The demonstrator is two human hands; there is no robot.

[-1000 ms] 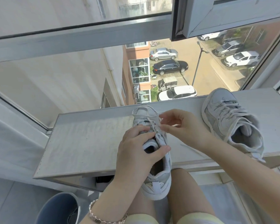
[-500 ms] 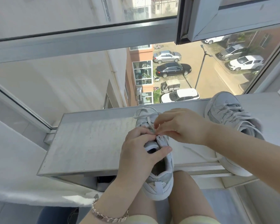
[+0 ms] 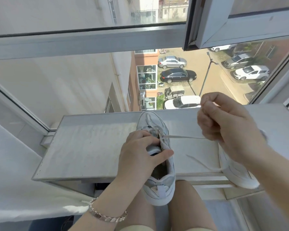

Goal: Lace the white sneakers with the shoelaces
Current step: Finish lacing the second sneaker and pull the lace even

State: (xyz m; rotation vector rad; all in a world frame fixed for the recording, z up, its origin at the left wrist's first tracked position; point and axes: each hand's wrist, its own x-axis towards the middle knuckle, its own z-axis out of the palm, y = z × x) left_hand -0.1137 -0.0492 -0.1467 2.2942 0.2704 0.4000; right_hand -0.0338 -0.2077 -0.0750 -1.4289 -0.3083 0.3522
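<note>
The left grip [image 3: 140,157] clasps the sneaker [image 3: 158,185] at its tongue, thumb across the opening, while the right grip [image 3: 223,120], raised right of the sneaker, pinches the taut lace [image 3: 185,137] in curled fingers.

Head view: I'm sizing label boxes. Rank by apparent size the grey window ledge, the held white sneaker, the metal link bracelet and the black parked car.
1. grey window ledge
2. held white sneaker
3. metal link bracelet and black parked car: too alike to rank; distance shrinks the car.

Ledge [image 3: 90,147] carries sneaker [image 3: 148,121], seemingly second sneaker [image 3: 235,174].
</note>
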